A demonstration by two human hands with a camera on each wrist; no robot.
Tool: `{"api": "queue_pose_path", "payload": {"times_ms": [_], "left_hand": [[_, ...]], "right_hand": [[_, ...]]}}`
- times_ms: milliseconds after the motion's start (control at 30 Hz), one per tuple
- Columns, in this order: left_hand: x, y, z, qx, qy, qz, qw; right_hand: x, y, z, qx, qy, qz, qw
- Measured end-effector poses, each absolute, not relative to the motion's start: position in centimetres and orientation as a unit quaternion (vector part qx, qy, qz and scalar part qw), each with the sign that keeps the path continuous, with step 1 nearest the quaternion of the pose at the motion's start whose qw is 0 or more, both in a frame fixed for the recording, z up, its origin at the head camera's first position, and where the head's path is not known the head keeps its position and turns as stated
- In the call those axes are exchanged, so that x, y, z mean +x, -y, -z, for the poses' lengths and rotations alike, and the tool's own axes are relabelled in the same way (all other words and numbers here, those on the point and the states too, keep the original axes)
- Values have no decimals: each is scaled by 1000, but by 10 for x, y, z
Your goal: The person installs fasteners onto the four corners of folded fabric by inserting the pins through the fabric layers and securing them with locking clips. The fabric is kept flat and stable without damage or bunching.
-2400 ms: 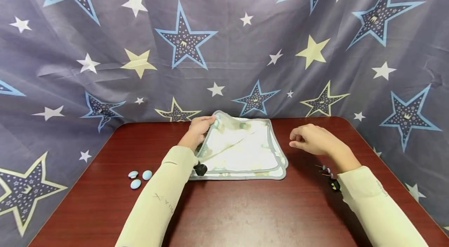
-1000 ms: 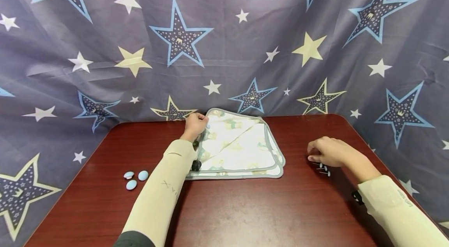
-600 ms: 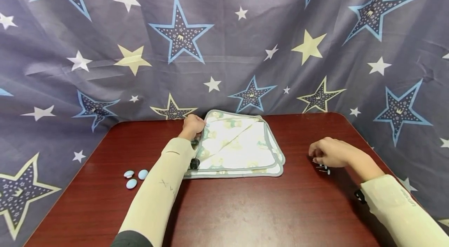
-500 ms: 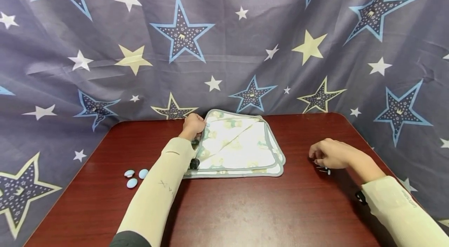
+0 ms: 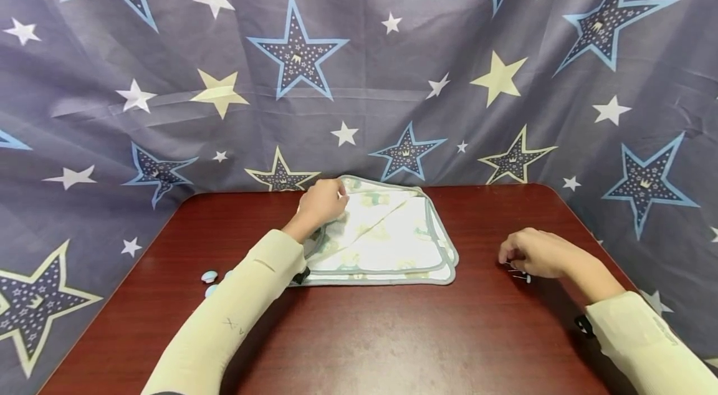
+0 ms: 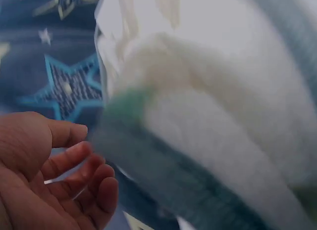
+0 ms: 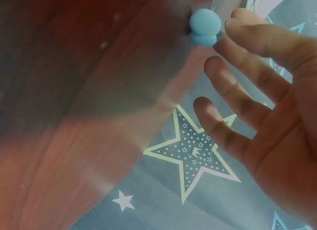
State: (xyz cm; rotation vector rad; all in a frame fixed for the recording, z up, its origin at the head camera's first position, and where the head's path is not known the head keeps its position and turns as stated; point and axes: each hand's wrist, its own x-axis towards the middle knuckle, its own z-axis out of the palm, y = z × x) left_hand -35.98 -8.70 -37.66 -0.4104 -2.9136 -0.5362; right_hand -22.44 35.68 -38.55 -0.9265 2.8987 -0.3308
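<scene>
Fetching a pin (image 7: 205,21) seems underway; my released right hand (image 5: 537,252) should pinch. Whether my left hand (image 5: 323,200) grips cloth (image 5: 395,236), I can't tell.

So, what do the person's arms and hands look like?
The left hand and right hand wear no gloves. The left sleeve and right sleeve are long and cream, with dark marks on the left and faint, unreadable ones on the right. A small black gadget shows by each cuff: left gadget, right gadget.
</scene>
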Motion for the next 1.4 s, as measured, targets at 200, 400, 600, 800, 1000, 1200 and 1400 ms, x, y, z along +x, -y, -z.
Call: {"api": "queue_pose_path", "payload": {"times_ms": [200,400,600,800,1000,1200,1400], "left_hand": [[-332,71,373,-267,952,132,73],[-308,61,377,-417,902,110,0],[-291,52,385,-456,885,75,-51],[-288,48,395,-454,886,66,-67],[-287,44,397,-450,887,63,-79],[-286,37,398,-464,880,67,-77],[-287,32,401,-469,878,64,-71]], "right_hand": [[-223,-357,390,-287,-953,91,36],[-222,-357,395,-307,-946,99,20],[-225,-359,399,-339,-931,133,20],[-226,-357,402,-346,-931,118,-15],[-226,-352,397,-343,-933,91,-61],[-230,-345,390,-350,-927,93,-99],[-233,-339,385,-372,-912,109,-134]]}}
